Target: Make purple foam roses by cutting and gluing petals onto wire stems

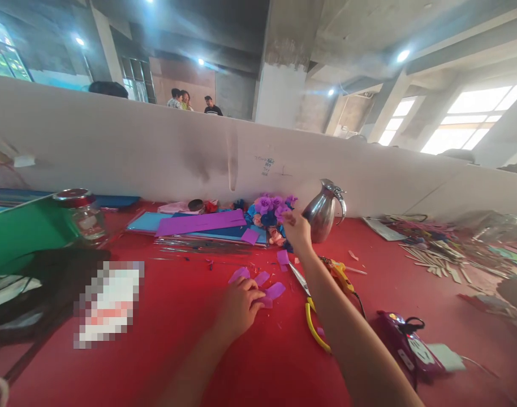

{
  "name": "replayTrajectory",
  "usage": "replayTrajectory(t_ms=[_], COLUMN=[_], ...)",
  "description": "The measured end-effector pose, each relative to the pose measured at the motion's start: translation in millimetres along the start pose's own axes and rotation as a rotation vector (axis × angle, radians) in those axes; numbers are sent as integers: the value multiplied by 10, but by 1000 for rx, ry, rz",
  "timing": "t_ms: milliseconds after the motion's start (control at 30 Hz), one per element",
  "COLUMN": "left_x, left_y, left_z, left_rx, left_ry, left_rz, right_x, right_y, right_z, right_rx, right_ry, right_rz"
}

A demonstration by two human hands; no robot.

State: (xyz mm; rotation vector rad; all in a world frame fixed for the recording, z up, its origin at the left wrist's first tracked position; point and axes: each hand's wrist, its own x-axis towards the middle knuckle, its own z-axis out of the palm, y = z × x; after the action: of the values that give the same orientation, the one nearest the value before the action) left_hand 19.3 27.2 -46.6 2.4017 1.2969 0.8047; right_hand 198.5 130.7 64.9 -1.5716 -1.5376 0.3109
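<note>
My left hand (240,305) rests low over the red table, fingers apart and touching some cut purple paper pieces (275,291). Farther off, my right hand (298,233) reaches to a heap of paper flowers, its fingers pinched at a purple paper flower (281,212). Blue flowers (268,219) and pink flowers (277,236) sit in the same heap. Under my right forearm lie pliers with yellow handles (311,328), partly covered. A yellow glue gun (341,275) is just to the right of that arm.
A steel jug (324,212) stands behind my right hand. Purple paper strips (201,223) lie on blue sheets at the back. On the left is a glass jar (89,220); on the right, a purple power strip (411,345) and wooden sticks (440,257). A white partition (165,147) closes off the back.
</note>
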Motion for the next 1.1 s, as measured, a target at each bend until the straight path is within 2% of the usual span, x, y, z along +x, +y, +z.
replayTrajectory(t_ms=[100, 167, 300, 400, 567, 667, 800, 933, 1100], left_x=[7, 13, 19, 18, 15, 7, 9, 111, 402], left_y=[-25, -29, -21, -5, 8, -34, -182, -404, -612], left_z=[40, 48, 18, -38, -100, -100, -160, -325, -436], left_rx=[-50, -110, -131, -36, 52, 76, 10, -20, 132], left_ry=[14, 31, 65, 124, 114, 178, 259, 268, 209], left_rz=[-11, -25, -64, -134, -161, -220, -344, -513, -529], right_x=[-561, -871, -1199, -1255, -1285, -1310, -1302, -1280, -1326], right_y=[58, 99, 212, 277, 281, 258, 251, 261, 216], right_z=[156, 226, 261, 257, 295, 315, 299, 263, 257], right_rx=[-16, -46, -100, -153, -252, -254, -292, -355, -350], right_ry=[-282, -397, -487, -519, -538, -544, -506, -429, -388], right_rz=[-41, -19, 14, 8, -78, -83, -69, -39, -88])
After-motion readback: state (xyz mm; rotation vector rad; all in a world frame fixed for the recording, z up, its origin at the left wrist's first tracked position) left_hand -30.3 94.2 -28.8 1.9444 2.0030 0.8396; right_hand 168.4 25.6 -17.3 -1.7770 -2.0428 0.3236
